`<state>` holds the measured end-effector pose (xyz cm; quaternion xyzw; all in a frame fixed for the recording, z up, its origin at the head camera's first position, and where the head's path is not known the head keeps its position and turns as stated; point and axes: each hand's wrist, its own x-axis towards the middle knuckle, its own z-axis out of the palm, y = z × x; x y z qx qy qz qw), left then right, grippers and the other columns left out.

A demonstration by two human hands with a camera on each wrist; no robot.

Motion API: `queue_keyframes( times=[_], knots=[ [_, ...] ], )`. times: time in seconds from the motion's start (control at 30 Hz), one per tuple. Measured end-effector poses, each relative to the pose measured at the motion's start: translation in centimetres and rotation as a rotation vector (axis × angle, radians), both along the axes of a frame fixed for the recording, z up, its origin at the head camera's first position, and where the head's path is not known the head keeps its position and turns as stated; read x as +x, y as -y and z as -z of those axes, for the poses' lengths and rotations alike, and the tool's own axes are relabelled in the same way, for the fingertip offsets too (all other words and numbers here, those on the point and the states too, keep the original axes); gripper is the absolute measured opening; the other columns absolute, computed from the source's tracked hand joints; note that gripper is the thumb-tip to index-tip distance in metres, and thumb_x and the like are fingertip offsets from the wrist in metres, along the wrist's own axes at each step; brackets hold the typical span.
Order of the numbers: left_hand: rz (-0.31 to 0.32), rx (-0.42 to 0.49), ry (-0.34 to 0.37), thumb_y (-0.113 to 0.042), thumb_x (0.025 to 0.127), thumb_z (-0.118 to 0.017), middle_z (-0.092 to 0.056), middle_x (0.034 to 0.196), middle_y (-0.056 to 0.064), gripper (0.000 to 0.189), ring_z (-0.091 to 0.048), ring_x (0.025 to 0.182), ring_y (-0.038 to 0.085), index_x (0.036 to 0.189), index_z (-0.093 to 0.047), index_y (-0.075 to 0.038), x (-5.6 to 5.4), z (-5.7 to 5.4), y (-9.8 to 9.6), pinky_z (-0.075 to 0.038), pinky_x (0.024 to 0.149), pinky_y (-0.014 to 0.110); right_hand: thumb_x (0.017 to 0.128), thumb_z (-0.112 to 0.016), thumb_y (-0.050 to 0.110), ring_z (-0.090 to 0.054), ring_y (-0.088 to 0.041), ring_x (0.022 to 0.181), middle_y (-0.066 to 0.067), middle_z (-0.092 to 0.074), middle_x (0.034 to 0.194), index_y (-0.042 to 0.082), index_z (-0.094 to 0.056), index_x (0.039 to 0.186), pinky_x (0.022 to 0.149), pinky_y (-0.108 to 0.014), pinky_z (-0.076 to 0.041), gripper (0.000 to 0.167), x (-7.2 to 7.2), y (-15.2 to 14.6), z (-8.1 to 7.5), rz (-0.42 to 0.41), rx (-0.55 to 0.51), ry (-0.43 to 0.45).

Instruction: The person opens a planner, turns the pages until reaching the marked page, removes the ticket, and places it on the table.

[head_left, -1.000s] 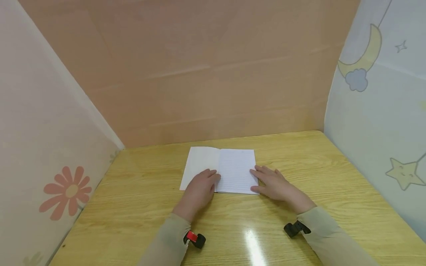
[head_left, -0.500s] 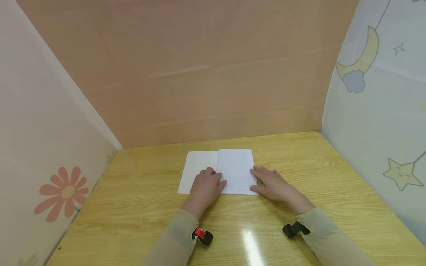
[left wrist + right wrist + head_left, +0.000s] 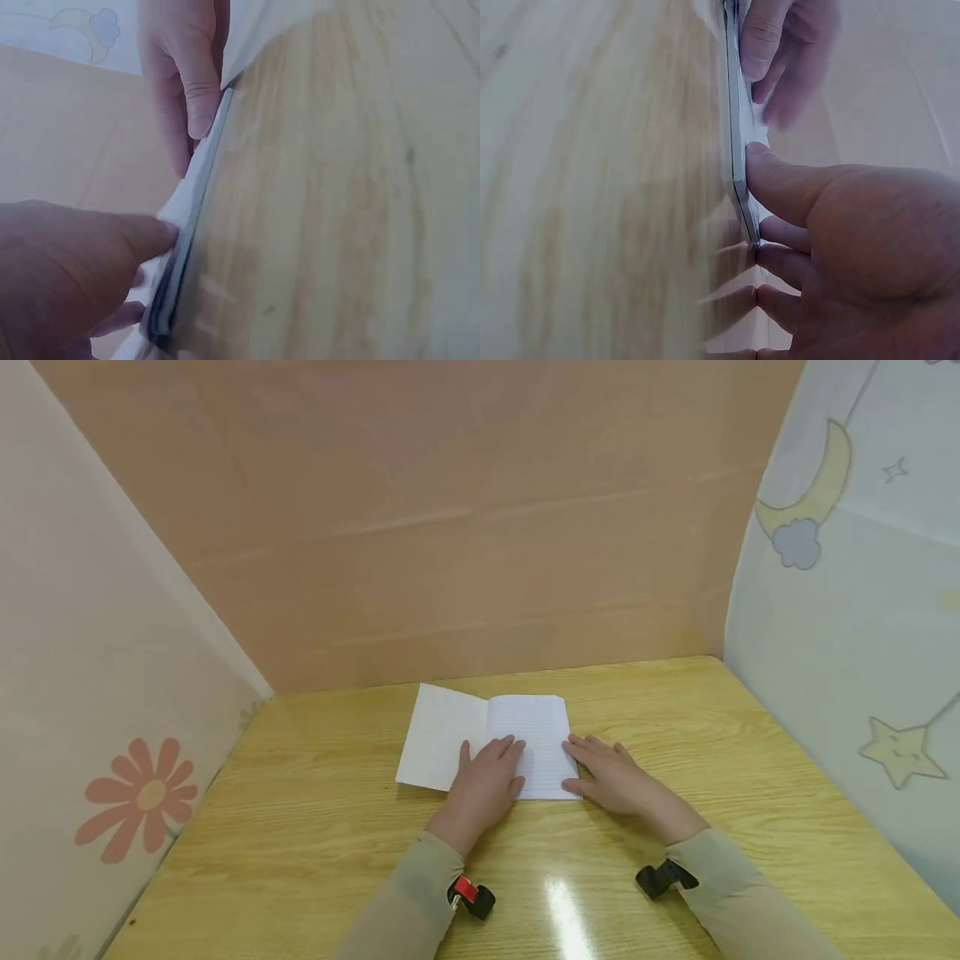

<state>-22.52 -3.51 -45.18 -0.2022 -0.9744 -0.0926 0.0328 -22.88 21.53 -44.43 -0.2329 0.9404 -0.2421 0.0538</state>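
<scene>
A lined notebook [image 3: 536, 718] lies open on the wooden table. Its blank left leaf [image 3: 438, 735] tilts up a little from the tabletop. Fingers extended, my left hand [image 3: 483, 781] rests on the inner part of the lined page, close to the fold. My right hand [image 3: 611, 777] lies at the notebook's right side, fingertips along the edge and thumb at the near right corner. In the right wrist view, the right thumb [image 3: 780, 176] touches the page while the other fingers spread down to the table. The left wrist view shows the left thumb [image 3: 154, 234] on the notebook's near edge.
The wooden table [image 3: 300, 860] meets a brown backdrop [image 3: 487, 568] behind the notebook. A flower-printed panel [image 3: 90, 635] stands at left, and one with a moon and stars [image 3: 847, 627] at right. Both wrists carry black cameras.
My left hand has slid right from the left leaf and fold onto the lined page. The left leaf, flatter half a second ago, now rises from the table. My right hand has stayed put.
</scene>
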Motion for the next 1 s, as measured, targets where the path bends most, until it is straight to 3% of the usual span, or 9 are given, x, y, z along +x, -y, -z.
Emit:
queue_keyframes(
  times=[0.23,0.4,0.77,0.93,1.0],
  knots=[
    [-0.03,0.023,0.097,-0.062,0.11,-0.058,-0.041,0.174,0.013,0.072,-0.033,0.163,0.035,0.165,-0.052,-0.015,0.5,0.3,-0.6,-0.024,0.124,0.077,0.109,-0.07,0.034,-0.028,-0.055,0.16,-0.026,-0.038,0.172,-0.003,-0.046,0.165,0.122,-0.083,-0.01,0.072,-0.7,-0.7,1.5,-0.007,-0.035,-0.012],
    [-0.051,0.023,0.088,-0.061,0.11,-0.06,-0.04,0.175,0.013,0.072,-0.033,0.163,0.035,0.166,-0.052,-0.016,0.4,0.6,-0.7,-0.023,0.125,0.076,0.109,-0.07,0.034,-0.026,-0.053,0.161,-0.024,-0.037,0.174,-0.002,-0.044,0.166,0.124,-0.081,-0.006,0.072,-1.0,-0.9,1.9,-0.005,-0.044,-0.004],
    [-0.094,0.12,0.037,-0.034,0.114,-0.065,-0.054,0.166,0.007,0.06,-0.046,0.156,0.031,0.168,-0.049,-0.015,0.5,0.3,-0.7,-0.03,0.124,0.073,0.109,-0.068,0.047,-0.024,-0.052,0.163,-0.022,-0.036,0.175,0.001,-0.044,0.167,0.126,-0.079,-0.005,0.078,-1.7,-1.7,3.1,-0.021,-0.064,-0.003],
    [-0.087,0.116,-0.048,-0.017,0.112,-0.067,-0.06,0.161,0.009,0.069,-0.058,0.146,0.03,0.174,-0.037,-0.024,0.3,0.4,-0.3,-0.044,0.118,0.066,0.11,-0.066,0.051,-0.023,-0.053,0.163,-0.023,-0.035,0.175,0.001,-0.043,0.168,0.125,-0.08,-0.005,0.081,-1.5,-1.7,3.1,-0.03,-0.069,0.008],
    [-0.084,0.124,-0.092,-0.007,0.109,-0.068,-0.057,0.162,0.014,0.078,-0.066,0.136,0.034,0.175,-0.034,-0.03,0.2,0.5,0.0,-0.052,0.111,0.06,0.11,-0.066,0.05,-0.022,-0.052,0.163,-0.022,-0.034,0.176,0.001,-0.042,0.168,0.125,-0.079,-0.004,0.08,-1.3,-1.6,2.7,-0.031,-0.067,0.016]
  ],
)
